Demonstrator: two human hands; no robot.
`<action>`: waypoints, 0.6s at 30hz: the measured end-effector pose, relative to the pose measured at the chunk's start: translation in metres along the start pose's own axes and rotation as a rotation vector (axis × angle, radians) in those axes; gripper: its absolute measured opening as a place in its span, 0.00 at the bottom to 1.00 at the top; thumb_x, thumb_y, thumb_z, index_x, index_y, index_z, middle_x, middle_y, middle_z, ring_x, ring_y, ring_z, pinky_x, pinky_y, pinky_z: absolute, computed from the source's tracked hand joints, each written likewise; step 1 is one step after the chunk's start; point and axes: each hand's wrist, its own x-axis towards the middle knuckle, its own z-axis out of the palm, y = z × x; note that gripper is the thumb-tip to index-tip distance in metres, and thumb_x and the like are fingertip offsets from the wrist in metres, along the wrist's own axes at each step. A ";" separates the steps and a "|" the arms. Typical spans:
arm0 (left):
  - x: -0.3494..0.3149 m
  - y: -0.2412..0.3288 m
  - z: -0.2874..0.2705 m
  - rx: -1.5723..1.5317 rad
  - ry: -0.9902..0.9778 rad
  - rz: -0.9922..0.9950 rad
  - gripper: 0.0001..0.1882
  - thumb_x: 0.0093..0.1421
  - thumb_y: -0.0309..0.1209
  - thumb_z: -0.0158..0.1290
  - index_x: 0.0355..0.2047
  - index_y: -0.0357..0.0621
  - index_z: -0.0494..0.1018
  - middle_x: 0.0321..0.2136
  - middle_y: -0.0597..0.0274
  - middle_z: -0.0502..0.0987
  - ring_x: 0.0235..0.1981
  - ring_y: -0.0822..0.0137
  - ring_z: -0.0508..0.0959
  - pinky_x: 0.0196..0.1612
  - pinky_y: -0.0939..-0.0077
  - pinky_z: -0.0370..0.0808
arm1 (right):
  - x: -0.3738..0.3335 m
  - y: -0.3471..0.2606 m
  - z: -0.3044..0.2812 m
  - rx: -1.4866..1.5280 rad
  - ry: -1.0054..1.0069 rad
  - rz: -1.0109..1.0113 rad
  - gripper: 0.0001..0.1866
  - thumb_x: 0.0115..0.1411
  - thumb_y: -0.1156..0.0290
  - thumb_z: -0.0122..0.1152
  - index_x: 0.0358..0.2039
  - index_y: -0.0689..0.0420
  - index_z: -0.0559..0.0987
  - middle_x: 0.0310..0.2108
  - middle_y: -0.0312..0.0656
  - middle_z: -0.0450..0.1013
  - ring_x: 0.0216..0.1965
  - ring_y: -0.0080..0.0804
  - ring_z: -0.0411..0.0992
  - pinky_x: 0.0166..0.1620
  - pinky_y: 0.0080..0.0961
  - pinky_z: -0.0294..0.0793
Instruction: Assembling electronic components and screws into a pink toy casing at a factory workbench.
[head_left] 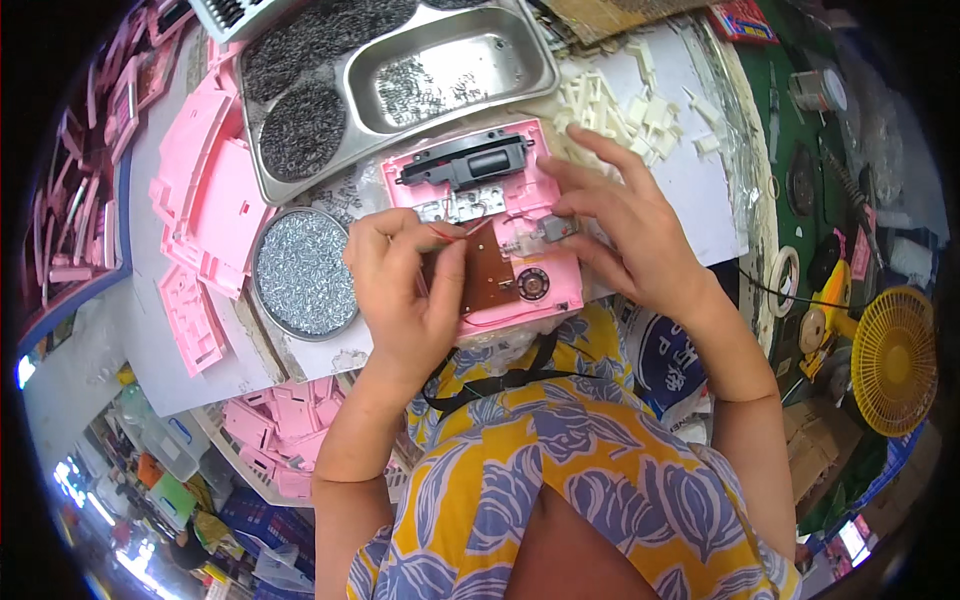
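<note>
A pink plastic housing (pixel 565 290) lies in front of me with its inside facing up. It carries a long black mechanism (pixel 480 163), a brown circuit board (pixel 492 270), a silver metal plate (pixel 470 205) and a small round black speaker-like disc (pixel 533 284). My left hand (pixel 405 275) is over the board's left side, thumb and forefinger pinched on a thin red wire (pixel 447 234). At the housing's right, my right hand (pixel 635 220) has its thumb and a finger closed around a small grey motor-like block (pixel 557 228) beside a clear plastic part (pixel 522 240); its forefinger is raised.
A round dish (pixel 257 270) of small silver screws stands left. Beyond the housing is a metal tray (pixel 450 118) with dark springs. White plastic parts (pixel 640 115) lie far right, pink panels (pixel 200 200) at left. A yellow fan (pixel 893 360) stands on the right.
</note>
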 end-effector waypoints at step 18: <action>0.013 0.001 0.002 -0.028 -0.132 0.205 0.15 0.45 0.24 0.65 0.35 0.49 0.78 0.38 0.69 0.81 0.38 0.61 0.76 0.46 0.63 0.64 | 0.014 0.000 0.003 -0.066 -0.049 0.023 0.15 0.48 0.71 0.73 0.37 0.54 0.80 0.57 0.43 0.74 0.65 0.53 0.59 0.62 0.45 0.64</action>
